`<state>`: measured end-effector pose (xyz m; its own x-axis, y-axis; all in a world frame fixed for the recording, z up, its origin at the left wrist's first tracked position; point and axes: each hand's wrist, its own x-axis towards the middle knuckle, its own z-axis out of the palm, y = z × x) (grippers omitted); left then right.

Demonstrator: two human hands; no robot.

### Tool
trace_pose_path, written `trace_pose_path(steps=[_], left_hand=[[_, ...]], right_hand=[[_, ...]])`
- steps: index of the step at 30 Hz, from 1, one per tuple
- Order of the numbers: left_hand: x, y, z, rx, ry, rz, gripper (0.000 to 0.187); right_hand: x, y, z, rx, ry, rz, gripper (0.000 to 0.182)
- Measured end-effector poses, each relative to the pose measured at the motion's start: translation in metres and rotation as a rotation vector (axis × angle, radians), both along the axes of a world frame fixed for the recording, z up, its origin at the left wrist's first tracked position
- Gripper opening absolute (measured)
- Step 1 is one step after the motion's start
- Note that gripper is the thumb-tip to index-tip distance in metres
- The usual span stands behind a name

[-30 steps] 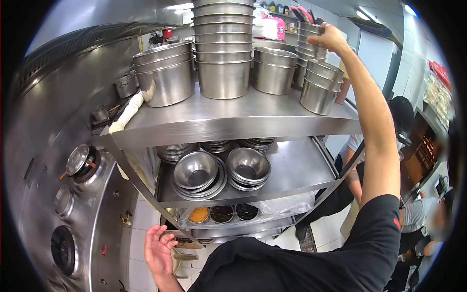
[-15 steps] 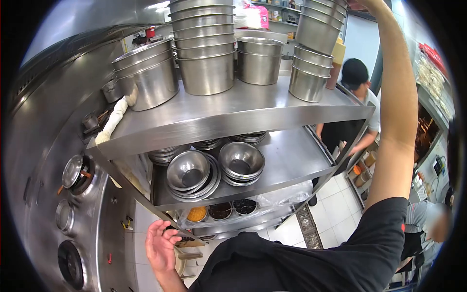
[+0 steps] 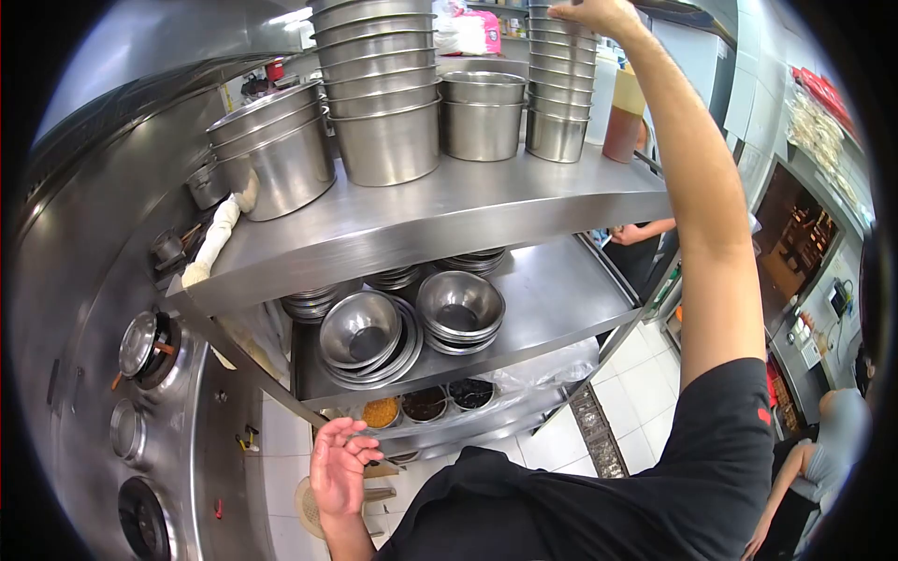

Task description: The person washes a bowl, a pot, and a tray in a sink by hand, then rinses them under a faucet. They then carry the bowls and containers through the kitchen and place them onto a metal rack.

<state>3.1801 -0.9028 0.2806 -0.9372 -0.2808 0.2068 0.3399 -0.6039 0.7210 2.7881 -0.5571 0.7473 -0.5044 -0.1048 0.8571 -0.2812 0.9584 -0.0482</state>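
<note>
My right hand (image 3: pixel 603 15) reaches up to the top of a tall stack of nested steel pots (image 3: pixel 561 84) on the upper shelf. Its fingers lie at the stack's upper part, partly cut off by the top of the frame. The stack stands upright beside a shorter pair of pots (image 3: pixel 482 126). My left hand (image 3: pixel 341 467) hangs in front of the rack's lower shelf, fingers loosely curled and apart, holding nothing. Steel bowls (image 3: pixel 360 329) sit stacked on the middle shelf, above and behind that hand.
More pots (image 3: pixel 388 150) crowd the upper shelf (image 3: pixel 412 224), next to a container of reddish-brown liquid (image 3: pixel 623 126). At left runs a steel cooking counter (image 3: pixel 182 467). Food tubs (image 3: pixel 381 412) stand on the lower shelf. Another person (image 3: pixel 814 467) is at right; one more stands behind the rack.
The right-hand stack, tilted and standing off its lower pots before, is now straight and nested lower. My right hand moved left with it. My left hand shifted right, and the camera view turned.
</note>
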Motion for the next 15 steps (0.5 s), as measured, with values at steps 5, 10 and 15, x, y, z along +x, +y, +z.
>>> trace_pose_path(steps=[5, 10, 15], left_hand=[[0.016, 0.011, -0.015, 0.011, -0.057, 0.096, 0.045], [0.032, 0.014, -0.032, -0.144, -0.216, 0.18, 0.038], [0.033, 0.027, -0.047, -0.779, -0.595, 0.183, 0.04]], right_hand=[[-0.029, -0.005, -0.001, -0.019, -0.046, -0.001, 0.067], [-0.045, 0.006, -0.005, -0.032, -0.084, 0.071, 0.077], [-0.039, 0.029, -0.009, -0.028, 0.045, 0.222, 0.082]])
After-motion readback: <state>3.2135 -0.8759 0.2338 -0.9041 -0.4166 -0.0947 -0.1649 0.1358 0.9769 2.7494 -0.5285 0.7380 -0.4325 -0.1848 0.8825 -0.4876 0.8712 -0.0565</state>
